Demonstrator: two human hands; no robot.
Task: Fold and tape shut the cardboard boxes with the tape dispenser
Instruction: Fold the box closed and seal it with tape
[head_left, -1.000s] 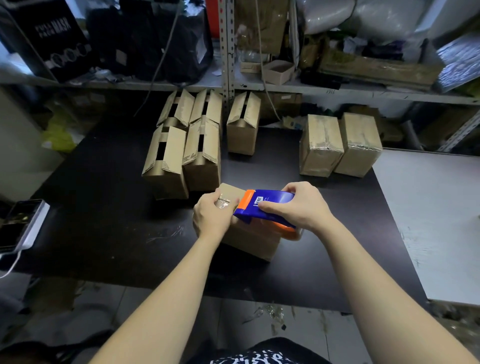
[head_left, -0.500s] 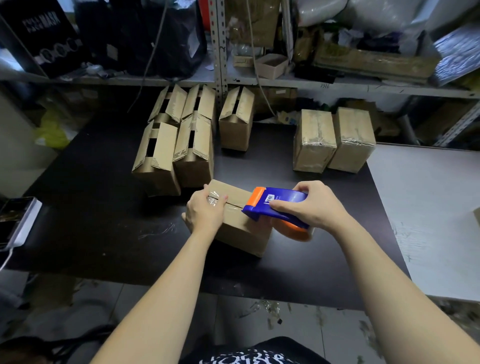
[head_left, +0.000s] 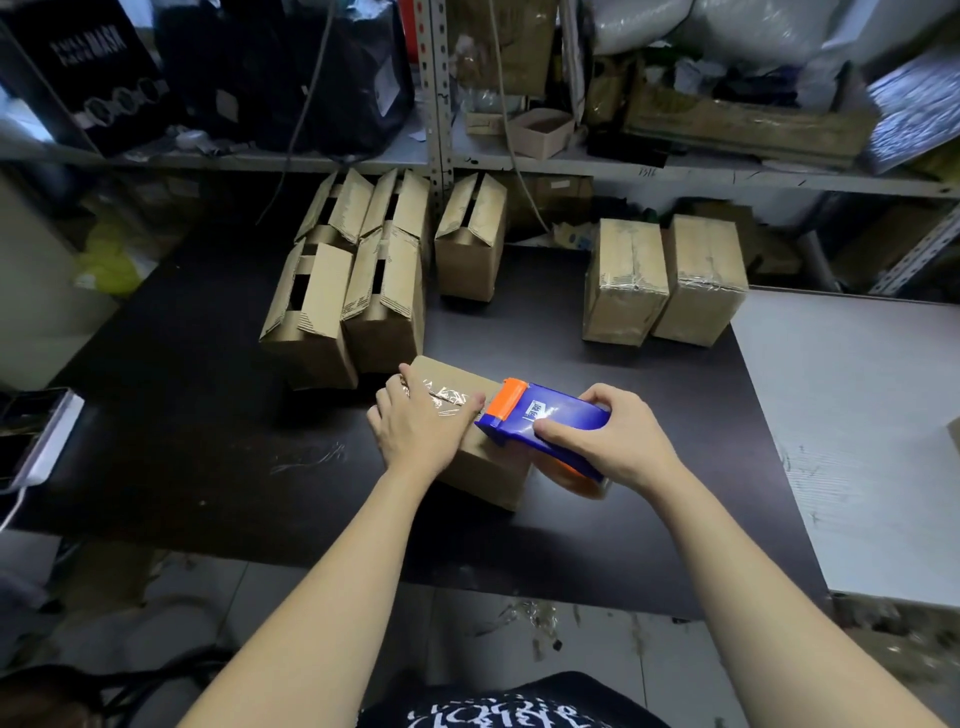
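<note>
A small cardboard box (head_left: 480, 470) lies on the black table (head_left: 208, 441) in front of me, with clear tape along its top seam. My left hand (head_left: 418, 428) lies flat on the box's top, fingers pressing the tape down. My right hand (head_left: 605, 439) grips the blue and orange tape dispenser (head_left: 540, 418), whose orange front edge sits on the box's top beside my left thumb. The dispenser's orange roll core hangs past the box's right side.
Several untaped boxes (head_left: 332, 312) with raised flaps stand behind the worked box. Two taped boxes (head_left: 626, 283) stand at the back right. A white board (head_left: 857, 415) adjoins the table's right side. A phone (head_left: 31, 431) lies at the left edge. Cluttered shelves (head_left: 571, 161) rise behind.
My right hand has drawn the dispenser to the right along the box's top, laying tape. My left hand spread flat over the taped end.
</note>
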